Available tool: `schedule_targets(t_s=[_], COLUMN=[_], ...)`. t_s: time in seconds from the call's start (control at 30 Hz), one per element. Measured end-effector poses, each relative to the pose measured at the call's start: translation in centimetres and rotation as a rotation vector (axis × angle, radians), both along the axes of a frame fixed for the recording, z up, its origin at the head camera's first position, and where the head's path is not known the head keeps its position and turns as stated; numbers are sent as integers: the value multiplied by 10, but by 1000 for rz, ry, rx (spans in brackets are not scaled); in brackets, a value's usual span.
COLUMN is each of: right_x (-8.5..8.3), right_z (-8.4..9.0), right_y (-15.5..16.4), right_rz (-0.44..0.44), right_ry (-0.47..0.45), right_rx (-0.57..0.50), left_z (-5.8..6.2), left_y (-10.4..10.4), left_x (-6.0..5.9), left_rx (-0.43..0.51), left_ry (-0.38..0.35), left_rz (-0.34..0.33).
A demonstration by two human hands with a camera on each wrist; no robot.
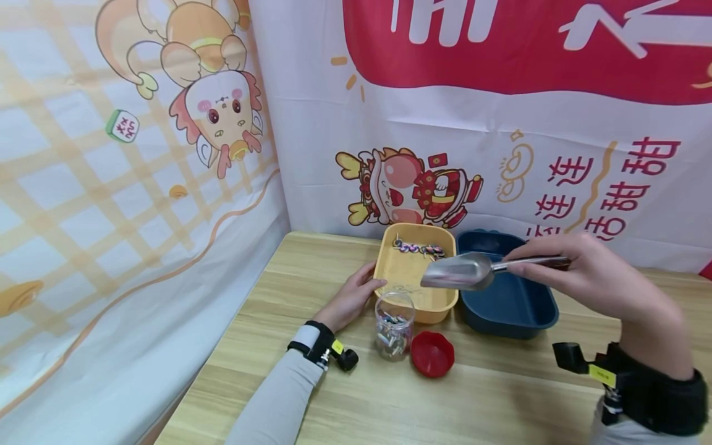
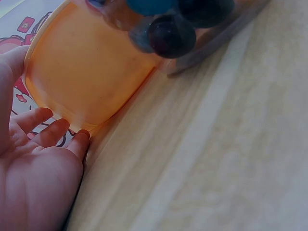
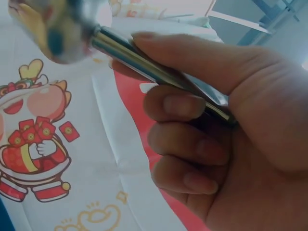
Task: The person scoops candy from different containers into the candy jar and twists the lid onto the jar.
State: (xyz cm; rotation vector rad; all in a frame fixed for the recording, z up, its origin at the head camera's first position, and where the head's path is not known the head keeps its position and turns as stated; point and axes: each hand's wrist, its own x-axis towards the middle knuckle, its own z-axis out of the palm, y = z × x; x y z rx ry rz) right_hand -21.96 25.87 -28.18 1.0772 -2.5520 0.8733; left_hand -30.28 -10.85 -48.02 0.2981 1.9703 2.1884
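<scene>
My right hand (image 1: 589, 275) grips the handle of a metal scoop (image 1: 464, 272), thumb along the handle and fingers curled round it. The scoop hangs over the right side of a yellow plastic tray (image 1: 403, 272), its blade pointing left. Small colourful beads (image 1: 414, 248) lie at the tray's far end. My left hand (image 1: 356, 293) holds the tray at its near left side, thumb at the rim and fingertips against the outer wall (image 2: 91, 62). In front of the tray stands a clear jar (image 1: 394, 334) partly filled with colourful beads.
A dark blue plastic tray (image 1: 508, 309) stands right of the yellow one, partly behind the scoop and right hand. A small red bowl (image 1: 432, 354) sits beside the jar. Printed cloth hangs (image 1: 311, 123) behind and to the left of the wooden table (image 1: 473, 402).
</scene>
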Motion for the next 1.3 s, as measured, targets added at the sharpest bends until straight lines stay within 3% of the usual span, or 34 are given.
schedule_targets(t_s=[0.17,0.33,0.73,1.03,1.3], right_x=[-5,-19,-50,-74,-82], right_z=[-2,-10,-44,-82,-103], right_y=[-3,-13,-64,-94,-110], right_rz=[-98,-148,-276,-403,-471], right_ry=[39,52,-129,-177,-242], right_rx=[-9,88,264,289,263], left_z=[-1,0,-2,-1,-2], left_y=[0,0,-1,-2,-3], left_x=[-1,0,0,0,-2], left_rx=[3,-5,-31,-20,-26], left_ry=[15,2,-8,3,1], left_rz=[4,4,1,-19,-20])
